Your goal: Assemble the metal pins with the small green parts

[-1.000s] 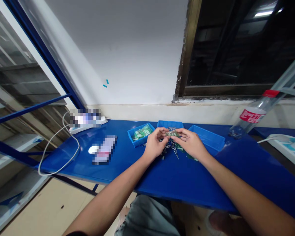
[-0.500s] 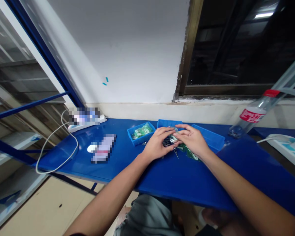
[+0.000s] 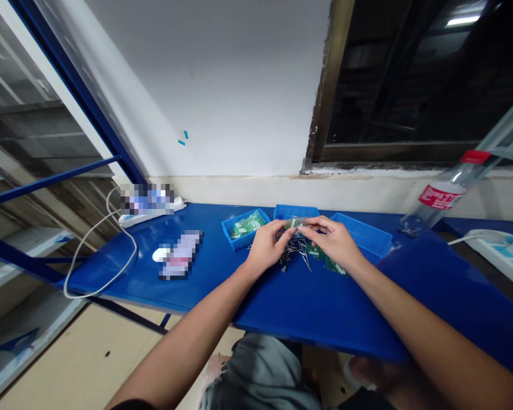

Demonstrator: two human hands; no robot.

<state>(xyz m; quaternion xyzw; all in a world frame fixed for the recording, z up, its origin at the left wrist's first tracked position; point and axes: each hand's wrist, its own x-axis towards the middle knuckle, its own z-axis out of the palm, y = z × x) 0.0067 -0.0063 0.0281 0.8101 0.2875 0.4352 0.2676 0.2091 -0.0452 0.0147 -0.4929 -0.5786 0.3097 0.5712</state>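
Fingers [image 3: 282, 226] of both hands close together on a small green circuit board [image 3: 294, 223], held just above the bench.
Left hand [image 3: 264, 247] and right hand [image 3: 336, 242] meet over a loose pile of metal pins [image 3: 297, 254], beside a blue parts tray [image 3: 239, 242] of green boards [image 3: 248, 224]; this low grip keeps any slip on the blue bench [image 3: 325, 307].

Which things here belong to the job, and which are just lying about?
Job: left hand, right hand, small green circuit board between them, loose metal pins, three blue plastic trays.
Lying about: white computer mouse, red-labelled clear plastic bottle, white power strip.
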